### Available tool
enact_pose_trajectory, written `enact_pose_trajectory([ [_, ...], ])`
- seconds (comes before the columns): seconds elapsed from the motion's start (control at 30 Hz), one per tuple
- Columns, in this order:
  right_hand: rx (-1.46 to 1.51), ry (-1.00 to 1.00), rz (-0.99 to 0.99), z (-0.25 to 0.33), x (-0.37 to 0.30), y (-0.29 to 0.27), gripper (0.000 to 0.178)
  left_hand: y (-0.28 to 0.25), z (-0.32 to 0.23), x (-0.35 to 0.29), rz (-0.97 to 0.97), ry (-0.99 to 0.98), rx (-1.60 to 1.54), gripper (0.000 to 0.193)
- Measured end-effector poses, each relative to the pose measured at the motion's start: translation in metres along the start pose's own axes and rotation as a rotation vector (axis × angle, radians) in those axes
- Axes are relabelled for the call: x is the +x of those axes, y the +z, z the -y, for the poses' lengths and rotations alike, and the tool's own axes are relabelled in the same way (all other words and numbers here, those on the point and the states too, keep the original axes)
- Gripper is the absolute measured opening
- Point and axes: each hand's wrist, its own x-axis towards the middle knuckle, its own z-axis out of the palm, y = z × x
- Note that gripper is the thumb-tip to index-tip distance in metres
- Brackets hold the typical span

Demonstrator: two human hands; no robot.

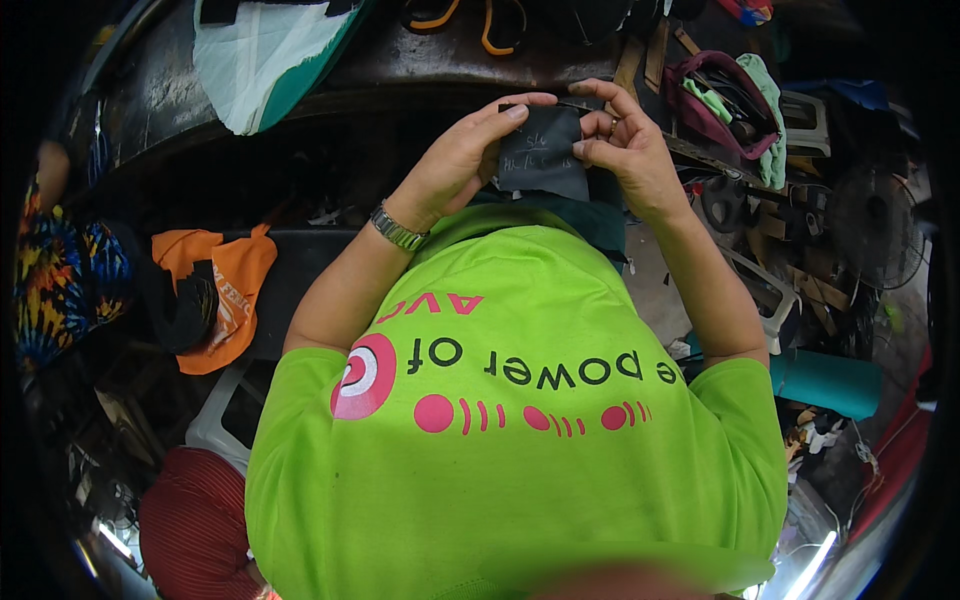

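Observation:
A dark, flat, roughly square piece of sheet material (543, 172) with pale handwriting is held up in front of my chest, near the table's edge. My left hand (455, 155) pinches its left upper corner between thumb and fingers; a metal-band watch (399, 228) is on that wrist. At the right edge, my right hand (637, 150) grips the sheet with its thumb in front, the fingers bent and the index finger reaching over the top. Whether the piece is leather, rubber or cloth I cannot tell.
The dark worktable (400, 70) bears a white and green sheet (262, 65) and orange-and-black loop handles (498, 30). A maroon bag of tools (690, 100) stands right, near a fan (880, 225) and a teal roll (830, 383). Orange cloth (240, 285) and a person in patterned clothing (65, 290) are left.

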Motion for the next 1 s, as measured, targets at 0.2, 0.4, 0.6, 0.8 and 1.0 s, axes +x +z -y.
enact_pose_trajectory([
  [0.2, -0.009, -0.003, 0.019, -0.0014, 0.0011, 0.0014, 0.058, -0.001, 0.0011, 0.0005, 0.001, 0.004, -0.002, 0.042],
  [0.4, -0.028, -0.004, 0.017, -0.0028, 0.0008, 0.0026, 0.058, -0.0027, 0.0022, 0.0003, -0.014, -0.013, -0.005, 0.041],
  [0.6, -0.059, -0.01, 0.024, -0.0027, 0.0006, 0.0028, 0.055, -0.0036, 0.0038, 0.0003, -0.017, -0.012, -0.012, 0.04],
  [0.8, -0.06, 0.006, 0.013, -0.0044, 0.0005, 0.0031, 0.056, -0.0038, 0.0046, -0.0001, -0.017, -0.013, -0.023, 0.04],
  [1.0, -0.059, 0.014, 0.009, -0.0058, 0.0011, 0.0028, 0.056, -0.004, 0.0054, 0.0005, -0.03, -0.013, 0.0, 0.041],
])
